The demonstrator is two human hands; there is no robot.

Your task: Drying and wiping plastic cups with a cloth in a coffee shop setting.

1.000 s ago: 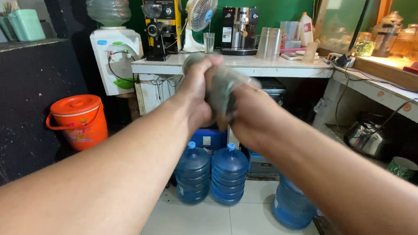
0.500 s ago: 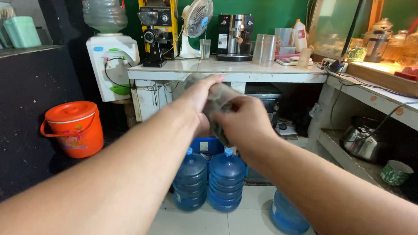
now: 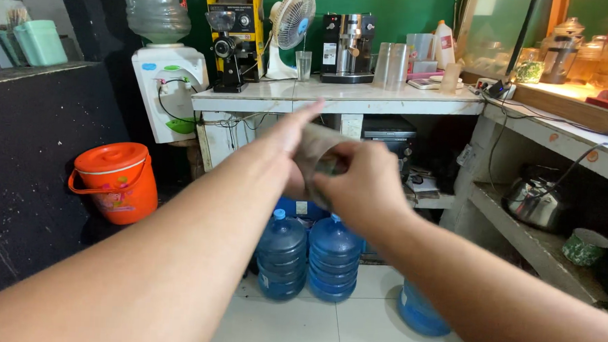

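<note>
At the centre of the frame, both hands hold a blurred greyish cloth (image 3: 318,154): right hand (image 3: 358,187) pinching its lower edge, left hand (image 3: 295,147) flat behind, fingers spread.

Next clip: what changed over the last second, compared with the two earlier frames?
The left hand has opened, fingers now stretched flat against the greyish folded item, where both hands first clasped it. The right hand keeps pinching it. The view shifted slightly; blue water jugs and orange bucket stayed put.
</note>
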